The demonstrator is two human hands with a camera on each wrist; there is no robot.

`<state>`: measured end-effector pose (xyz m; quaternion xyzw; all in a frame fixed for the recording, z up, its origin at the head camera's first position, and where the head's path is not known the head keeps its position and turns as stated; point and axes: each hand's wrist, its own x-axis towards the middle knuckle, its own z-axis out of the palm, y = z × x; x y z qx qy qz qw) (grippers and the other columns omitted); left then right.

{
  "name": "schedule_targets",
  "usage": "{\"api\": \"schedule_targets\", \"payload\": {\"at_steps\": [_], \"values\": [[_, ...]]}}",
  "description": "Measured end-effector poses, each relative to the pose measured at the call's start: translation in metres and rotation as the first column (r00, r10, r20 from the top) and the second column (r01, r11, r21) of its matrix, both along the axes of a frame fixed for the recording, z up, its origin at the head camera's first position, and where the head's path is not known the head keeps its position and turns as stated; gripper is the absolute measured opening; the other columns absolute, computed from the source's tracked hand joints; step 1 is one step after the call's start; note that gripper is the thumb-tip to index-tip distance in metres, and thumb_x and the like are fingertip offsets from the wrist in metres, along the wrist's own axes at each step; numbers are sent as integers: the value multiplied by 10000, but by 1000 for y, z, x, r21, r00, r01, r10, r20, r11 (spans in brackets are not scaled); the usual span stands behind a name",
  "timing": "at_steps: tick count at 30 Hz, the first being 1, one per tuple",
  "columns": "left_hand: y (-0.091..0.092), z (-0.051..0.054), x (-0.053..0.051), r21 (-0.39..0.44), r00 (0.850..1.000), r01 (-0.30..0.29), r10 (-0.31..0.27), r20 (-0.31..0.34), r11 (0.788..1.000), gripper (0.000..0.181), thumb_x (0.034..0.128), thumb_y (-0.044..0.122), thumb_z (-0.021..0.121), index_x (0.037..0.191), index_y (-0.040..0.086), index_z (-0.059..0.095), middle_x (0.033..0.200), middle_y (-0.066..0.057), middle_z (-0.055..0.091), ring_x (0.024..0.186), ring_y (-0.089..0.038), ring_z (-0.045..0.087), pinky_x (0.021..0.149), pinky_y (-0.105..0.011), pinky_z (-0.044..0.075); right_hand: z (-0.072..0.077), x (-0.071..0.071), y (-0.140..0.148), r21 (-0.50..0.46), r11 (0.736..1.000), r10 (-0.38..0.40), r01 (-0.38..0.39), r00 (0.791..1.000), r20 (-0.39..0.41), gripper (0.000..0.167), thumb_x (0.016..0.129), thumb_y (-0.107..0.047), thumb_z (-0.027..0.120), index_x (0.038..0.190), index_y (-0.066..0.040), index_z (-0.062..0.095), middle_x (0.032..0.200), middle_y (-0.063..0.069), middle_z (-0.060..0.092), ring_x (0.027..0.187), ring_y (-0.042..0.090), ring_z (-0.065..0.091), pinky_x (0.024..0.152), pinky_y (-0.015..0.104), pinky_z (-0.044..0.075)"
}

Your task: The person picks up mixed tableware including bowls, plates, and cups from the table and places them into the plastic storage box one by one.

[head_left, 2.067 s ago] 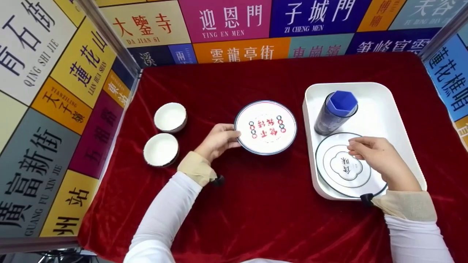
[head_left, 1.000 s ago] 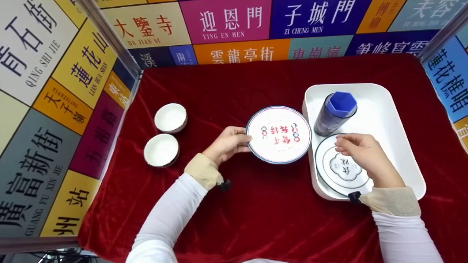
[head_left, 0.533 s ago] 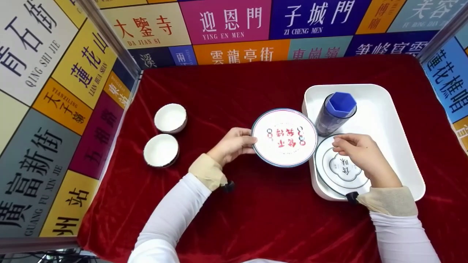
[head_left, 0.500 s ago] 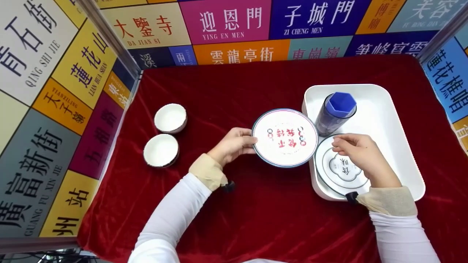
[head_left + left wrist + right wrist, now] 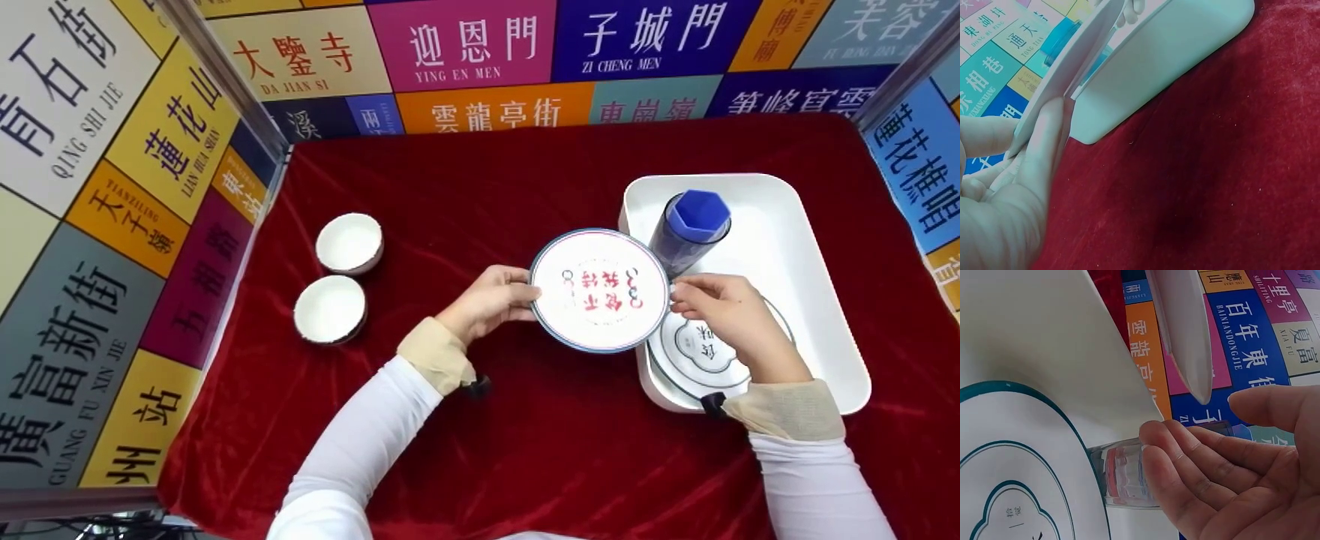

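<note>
My left hand [image 5: 491,304] pinches the left rim of a round white plate [image 5: 600,291] with a blue edge and red characters, thumb on top. The plate is raised above the cloth and tilted, by the tray's left wall. In the left wrist view, the thumb and fingers grip both faces of the plate [image 5: 1067,73]. My right hand [image 5: 731,315] is at the plate's right rim, above the tray. The right wrist view shows the thumb and fingers of this hand [image 5: 1235,478] spread, the plate's edge [image 5: 1193,354] just beyond the fingertips, apart from them.
A white tray [image 5: 817,300] holds a second plate [image 5: 690,375] with a flower outline, partly hidden by my right hand. Behind it is a dark clear tumbler [image 5: 673,251] with a blue hexagonal cup [image 5: 701,215] in its top. Two white bowls [image 5: 349,241] stand at left on red cloth [image 5: 480,442].
My left hand has carried the plate rightward and slightly nearer me, to the tray's edge. My right hand has shifted left over the tray to the plate's right rim. Bowls and tray stay put.
</note>
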<state>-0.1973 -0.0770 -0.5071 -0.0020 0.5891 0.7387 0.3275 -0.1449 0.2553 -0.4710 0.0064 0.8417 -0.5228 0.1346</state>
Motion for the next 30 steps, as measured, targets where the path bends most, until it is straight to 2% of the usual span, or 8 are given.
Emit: {"api": "schedule_targets", "payload": {"at_steps": [13,22,25,30], "values": [[10,-3,4,0,1000,24,-24,18,1000,252,963,-42,589,1201,-120,617,875,-91,717,790,-170,720,763,-318,638,-1,-3,-4,-50,999,-8,10,999,37,463,1064,-176,488,1333,200,511,929,-79,700,804,7,670,756,207,607],[14,-2,7,8,999,34,-34,10,999,246,970,-46,576,1202,-122,610,890,-93,720,811,-176,730,794,-345,639,-3,-4,-4,-16,1000,-10,11,999,32,434,1040,-96,501,1337,221,488,985,42,713,774,9,661,720,182,598],[15,-1,9,16,999,43,-43,6,999,248,971,-52,571,1205,-126,610,906,-97,723,822,-182,734,813,-361,636,-5,-5,-5,-38,999,-30,32,999,45,433,1038,-88,501,1338,224,484,943,-11,712,785,5,659,725,182,600],[17,-2,12,42,998,58,-59,16,997,278,966,-67,575,1234,-137,597,937,-115,721,847,-198,736,848,-394,628,-6,-4,-3,-131,989,-67,74,996,60,436,1040,-69,488,1349,237,454,891,-114,705,818,2,674,743,184,605]]}}
